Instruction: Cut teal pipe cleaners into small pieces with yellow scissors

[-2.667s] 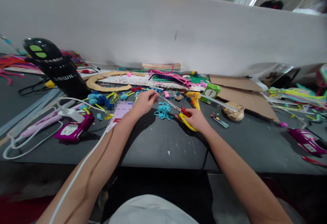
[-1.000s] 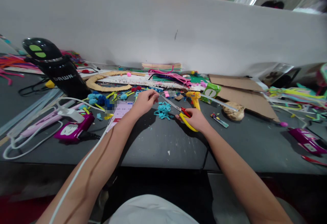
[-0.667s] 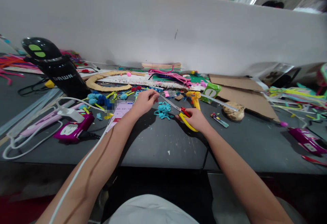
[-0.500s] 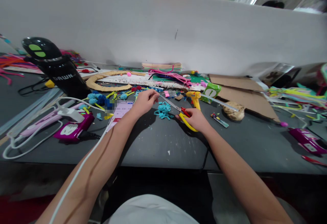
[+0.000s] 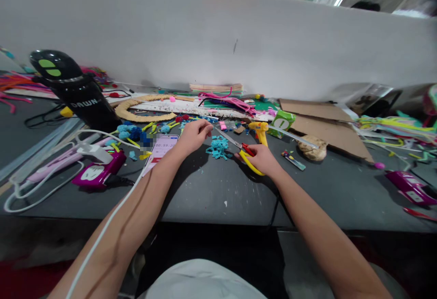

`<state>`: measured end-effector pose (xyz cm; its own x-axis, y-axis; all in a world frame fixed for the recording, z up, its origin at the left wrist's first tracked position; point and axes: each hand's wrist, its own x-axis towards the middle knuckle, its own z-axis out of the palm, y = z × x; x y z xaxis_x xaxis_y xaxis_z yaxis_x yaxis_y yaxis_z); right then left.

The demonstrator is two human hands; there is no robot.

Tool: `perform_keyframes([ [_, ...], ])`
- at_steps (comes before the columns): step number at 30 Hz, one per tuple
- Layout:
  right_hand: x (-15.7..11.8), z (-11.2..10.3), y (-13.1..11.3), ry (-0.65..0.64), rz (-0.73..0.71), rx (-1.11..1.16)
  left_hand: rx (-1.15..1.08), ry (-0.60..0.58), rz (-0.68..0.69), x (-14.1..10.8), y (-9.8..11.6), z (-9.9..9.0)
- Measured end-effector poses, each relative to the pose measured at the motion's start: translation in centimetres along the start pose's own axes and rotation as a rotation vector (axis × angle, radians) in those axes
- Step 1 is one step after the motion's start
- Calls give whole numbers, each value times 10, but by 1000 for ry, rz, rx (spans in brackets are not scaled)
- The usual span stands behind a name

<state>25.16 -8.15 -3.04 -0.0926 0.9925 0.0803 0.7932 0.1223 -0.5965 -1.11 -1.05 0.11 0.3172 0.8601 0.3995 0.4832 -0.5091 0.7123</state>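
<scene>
My right hand (image 5: 261, 159) grips a pair of scissors (image 5: 251, 164) with yellow and red handles. Their metal blades point up and left, with the tips close to the fingers of my left hand (image 5: 196, 136). Those fingers are pinched together; whatever they hold is too small or too hidden to make out. Just beneath the blades lies a small heap of short blue cut pieces (image 5: 218, 147) on the dark grey tabletop (image 5: 211, 194). Left of my left hand a phone (image 5: 163, 146) shows a running timer, partly covered by my forearm.
A yellow glue gun (image 5: 260, 130) and a green box (image 5: 282, 122) stand beyond my right hand. Cardboard sheets (image 5: 327, 130) lie at the right. A black bottle (image 5: 82, 98) and a purple power socket (image 5: 99, 171) with white cables sit at the left.
Both hands and the scissors keep nearly the same position. The phone's timer has advanced by a second.
</scene>
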Motion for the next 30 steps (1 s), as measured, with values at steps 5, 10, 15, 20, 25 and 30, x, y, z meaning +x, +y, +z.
perform_keyframes([
  [5,1,0,1,4,-9,6,-3,3,3,1,-2,1],
  [10,2,0,2,-7,-17,11,-7,2,3,0,-1,1],
  [15,1,2,3,4,11,80,-14,3,-3,0,-1,1],
  [20,0,2,2,15,15,129,-28,10,-5,1,-2,1],
  [25,0,2,2,4,17,96,-24,21,-3,1,-2,0],
  [30,-1,0,1,-12,9,47,-19,24,-1,1,-4,0],
])
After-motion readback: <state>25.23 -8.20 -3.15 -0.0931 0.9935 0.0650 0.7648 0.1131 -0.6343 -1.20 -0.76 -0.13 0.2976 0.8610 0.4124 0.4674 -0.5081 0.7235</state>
